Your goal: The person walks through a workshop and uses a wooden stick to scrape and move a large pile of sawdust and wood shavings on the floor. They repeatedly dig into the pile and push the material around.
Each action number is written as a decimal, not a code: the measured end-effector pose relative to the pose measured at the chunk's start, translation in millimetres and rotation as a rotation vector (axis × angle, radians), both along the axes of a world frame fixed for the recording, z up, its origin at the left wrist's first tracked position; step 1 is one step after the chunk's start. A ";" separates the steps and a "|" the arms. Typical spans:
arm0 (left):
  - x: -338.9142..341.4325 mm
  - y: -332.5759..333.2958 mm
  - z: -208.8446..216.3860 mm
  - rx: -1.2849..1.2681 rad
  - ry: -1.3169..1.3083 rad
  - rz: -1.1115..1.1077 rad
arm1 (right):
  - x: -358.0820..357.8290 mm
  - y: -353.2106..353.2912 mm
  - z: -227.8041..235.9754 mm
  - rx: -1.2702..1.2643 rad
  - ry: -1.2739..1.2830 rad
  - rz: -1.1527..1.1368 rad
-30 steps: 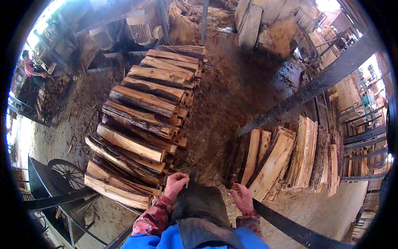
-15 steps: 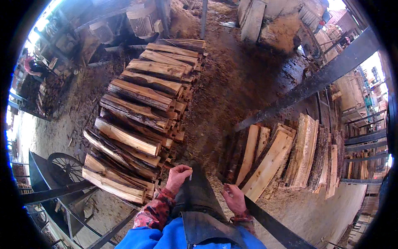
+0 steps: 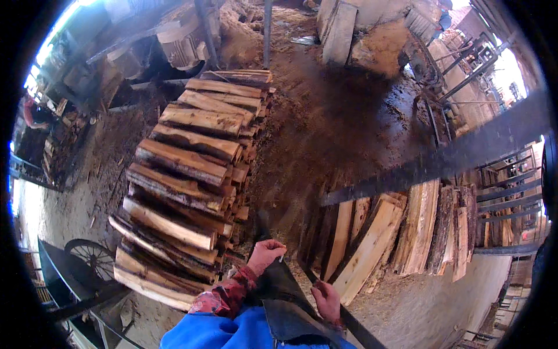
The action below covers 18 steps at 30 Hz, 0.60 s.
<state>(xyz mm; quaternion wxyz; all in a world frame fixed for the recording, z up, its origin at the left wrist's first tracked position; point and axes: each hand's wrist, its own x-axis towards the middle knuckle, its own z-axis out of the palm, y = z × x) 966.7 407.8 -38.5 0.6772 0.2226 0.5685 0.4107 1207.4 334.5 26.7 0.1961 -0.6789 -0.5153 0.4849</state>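
A small white thing (image 3: 282, 257) is pinched at the fingertips of the left hand (image 3: 265, 256), whose grip is drawn almost closed around it. It is carried on the side of that grip facing the right hand (image 3: 327, 298); its long axis is too small to be read surely. By the left hand alone it is held, with the right well apart, lower and nearer the body.

The left forearm, in a red patterned sleeve (image 3: 225, 294), is angled inward over the dark apron (image 3: 290, 320), the back of the hand turned upward. The right hand's fingers are loosely curled by a dark bar (image 3: 357, 330); whether the bar is touched, or anything held, cannot be told.

To the left, the stacked boards (image 3: 186, 168) are laid crosswise, apart from the left hand. To the right, a long pale board (image 3: 369, 250) is slanted away toward the upper right, its lower end seen beside the right hand.
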 end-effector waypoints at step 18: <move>-144.8 161.3 -1.3 -0.025 0.065 0.189 | -23.7 202.5 19.1 0.235 0.095 -0.522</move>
